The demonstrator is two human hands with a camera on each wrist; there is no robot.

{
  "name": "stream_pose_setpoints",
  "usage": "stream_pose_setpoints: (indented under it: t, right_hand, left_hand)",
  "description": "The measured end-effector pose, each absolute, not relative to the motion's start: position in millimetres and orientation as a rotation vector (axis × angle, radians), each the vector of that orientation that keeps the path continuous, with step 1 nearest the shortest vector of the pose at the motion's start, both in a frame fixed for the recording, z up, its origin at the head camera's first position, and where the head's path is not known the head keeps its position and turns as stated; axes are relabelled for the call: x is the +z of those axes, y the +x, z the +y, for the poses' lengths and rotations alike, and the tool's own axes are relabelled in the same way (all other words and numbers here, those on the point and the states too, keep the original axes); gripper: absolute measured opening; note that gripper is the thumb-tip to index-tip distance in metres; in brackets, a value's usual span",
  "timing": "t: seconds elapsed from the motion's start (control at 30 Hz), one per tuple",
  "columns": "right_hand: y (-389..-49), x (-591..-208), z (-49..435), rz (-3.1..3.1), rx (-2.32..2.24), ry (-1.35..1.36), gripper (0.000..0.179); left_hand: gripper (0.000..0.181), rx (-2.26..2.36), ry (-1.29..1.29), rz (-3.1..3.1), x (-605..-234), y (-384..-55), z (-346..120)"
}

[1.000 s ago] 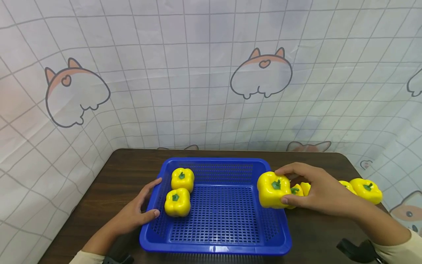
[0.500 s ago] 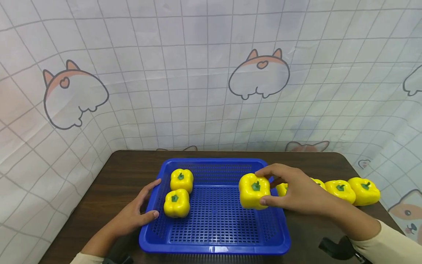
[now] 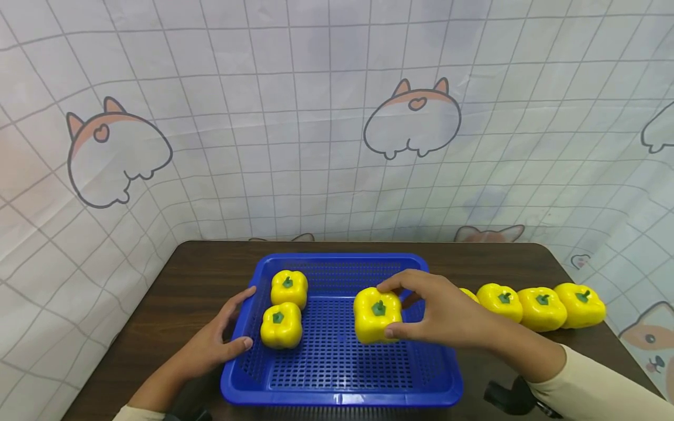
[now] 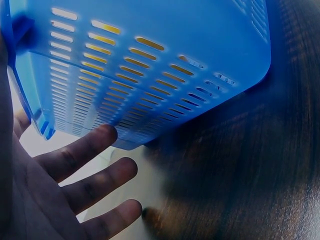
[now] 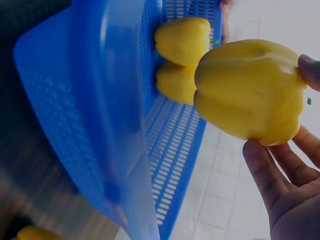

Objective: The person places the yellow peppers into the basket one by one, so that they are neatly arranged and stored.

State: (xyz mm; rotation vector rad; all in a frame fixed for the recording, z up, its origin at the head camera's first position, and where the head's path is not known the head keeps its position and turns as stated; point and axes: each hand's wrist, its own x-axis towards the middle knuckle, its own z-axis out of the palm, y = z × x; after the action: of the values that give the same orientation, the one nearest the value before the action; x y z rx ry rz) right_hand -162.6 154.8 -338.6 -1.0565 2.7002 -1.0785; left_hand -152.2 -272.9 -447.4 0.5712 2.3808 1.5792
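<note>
In the head view my right hand (image 3: pixel 437 307) holds a yellow bell pepper (image 3: pixel 375 324) over the middle of a blue slotted plastic basket (image 3: pixel 342 399). The right wrist view shows that pepper (image 5: pixel 250 90) held between thumb and fingertips, its green stem mostly hidden. Two more yellow bell peppers stand stem up inside the basket along its left wall, a back one (image 3: pixel 291 295) and a front one (image 3: pixel 284 332). My left hand (image 3: pixel 218 336) rests at the basket's left rim. From the left wrist, its fingers (image 4: pixel 102 182) reach out nearly straight beside the slotted wall.
Right of the basket, several yellow bell peppers (image 3: pixel 542 313) form a row on the dark wooden table (image 3: pixel 210 269), the nearest partly hidden by my right hand. A white grid-patterned curtain (image 3: pixel 326 146) with dog drawings hangs behind the table.
My right hand has carried the bell pepper left, from the basket's right rim to over its middle. The peppers in the row have come more into sight. My left hand has stayed at the rim.
</note>
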Motion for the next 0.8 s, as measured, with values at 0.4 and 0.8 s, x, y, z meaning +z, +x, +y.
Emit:
stream_pose_setpoints:
  t: [0.4,0.8]
  right_hand:
    - [-161,-343,130,2.622,-1.116,-1.061,0.060]
    - [-158,-349,108,2.555,-1.118,-1.131,0.059]
  left_hand:
    - [0.078,1.585,0.557,2.362,-448,-153,-273]
    - [0.078,1.576,0.562,2.382,-448,-152,-273]
